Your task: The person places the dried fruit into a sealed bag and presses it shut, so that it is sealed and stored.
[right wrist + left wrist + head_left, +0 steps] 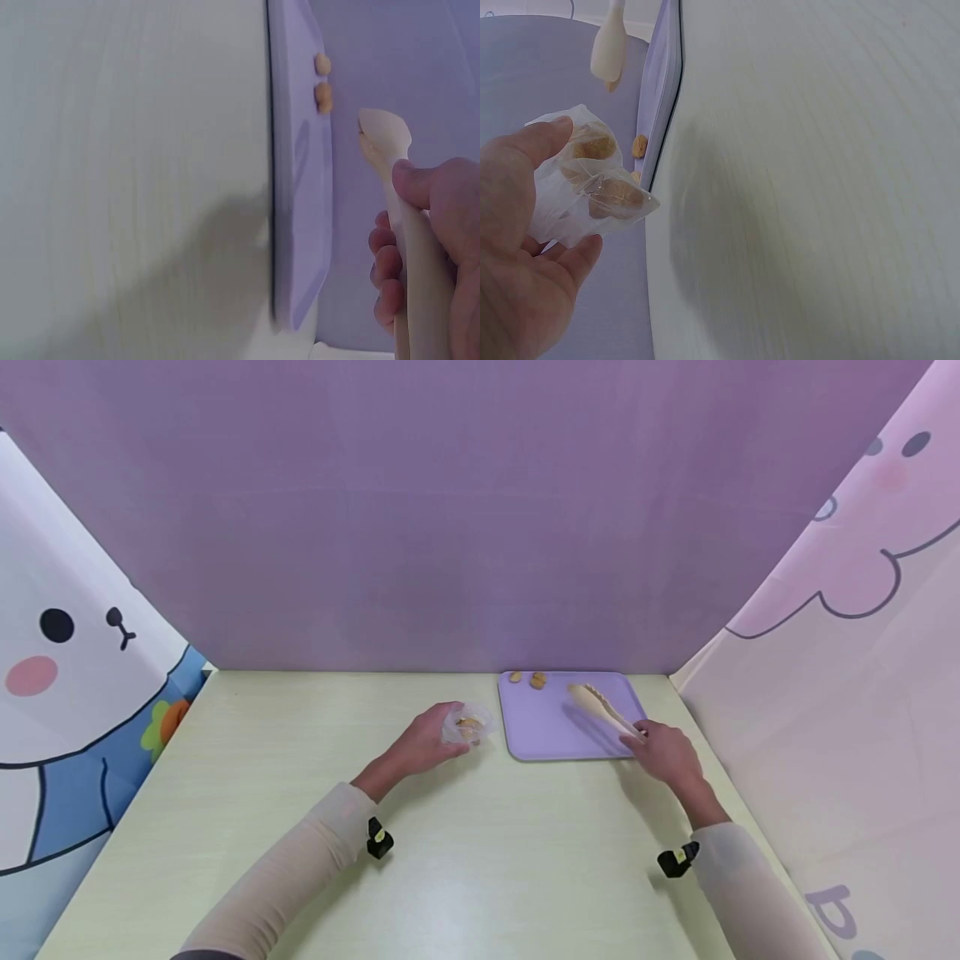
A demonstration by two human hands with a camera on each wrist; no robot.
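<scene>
My left hand (pixel 431 739) holds a small clear plastic bag (pixel 604 176) between thumb and fingers, above the table just left of a purple tray (pixel 570 743). Brown, nut-like pieces (pixel 615 199) show through the crinkled plastic. In my right hand (pixel 667 752) is a pair of cream tongs (pixel 420 277), with the thumb along one arm and the fingers curled around the other. The tongs' scalloped heads point left over the tray and lie close together; I cannot tell whether they hold anything. Two small brown pieces (pixel 537 680) sit at the tray's far left corner.
The pale wood-grain table (pixel 480 860) reaches back to a purple wall panel (pixel 420 527), and the tray lies close against it. Printed cartoon sheets stand along the left side (pixel 82 710) and the right side (pixel 840 693). A small black wrist camera (pixel 678 860) sits by each cuff.
</scene>
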